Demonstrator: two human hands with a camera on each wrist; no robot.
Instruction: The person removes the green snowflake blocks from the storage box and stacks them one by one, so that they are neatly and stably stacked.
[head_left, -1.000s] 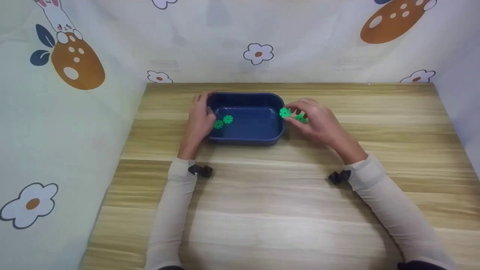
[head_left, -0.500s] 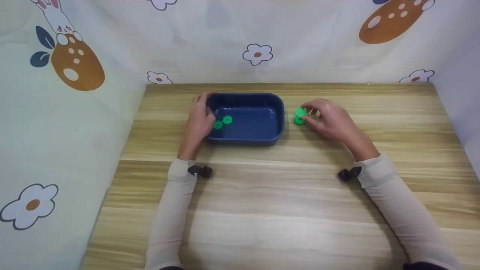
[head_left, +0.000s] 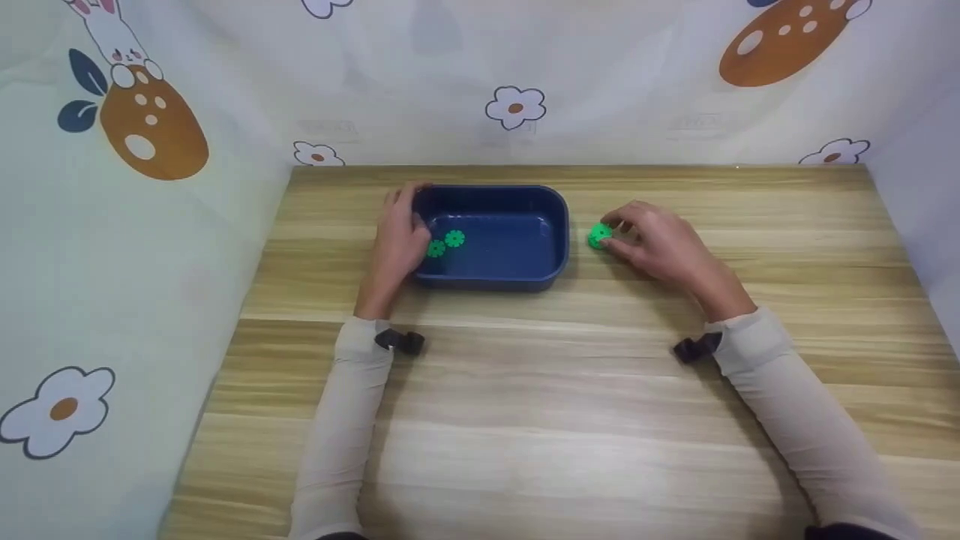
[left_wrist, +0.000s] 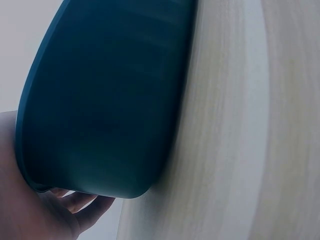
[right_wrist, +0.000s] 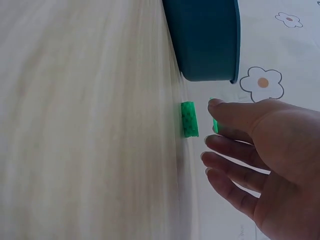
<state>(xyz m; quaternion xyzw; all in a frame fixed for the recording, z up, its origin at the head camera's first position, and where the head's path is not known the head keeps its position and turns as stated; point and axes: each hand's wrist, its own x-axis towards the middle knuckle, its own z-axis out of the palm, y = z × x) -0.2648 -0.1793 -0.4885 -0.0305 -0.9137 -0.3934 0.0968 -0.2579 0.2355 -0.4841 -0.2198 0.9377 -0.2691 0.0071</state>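
My left hand [head_left: 399, 238] grips the left end of a dark blue rectangular tub [head_left: 510, 283], thumb over the rim and fingers along the outside. Inside the tub, near that thumb, lie two green notched plastic discs [head_left: 454, 238]. Just right of the tub, my right hand [head_left: 664, 244] pinches another green disc [right_wrist: 215, 124] between thumb and fingertips. Below it on the table stands a short stack of green discs [right_wrist: 189, 120], with a small gap showing between them in the right wrist view. From the head camera, the held disc covers most of the stack.
The wood-grain table [head_left: 510, 420] meets a pale wall [head_left: 420, 82] printed with flowers close behind the tub. Another patterned wall [head_left: 150, 300] runs along the left side. A black wrist mount [head_left: 697, 348] sits at the right cuff.
My right hand has moved right, carrying the disc from the tub's right rim to above the stack, then slightly lower. My left hand and the tub have stayed put.
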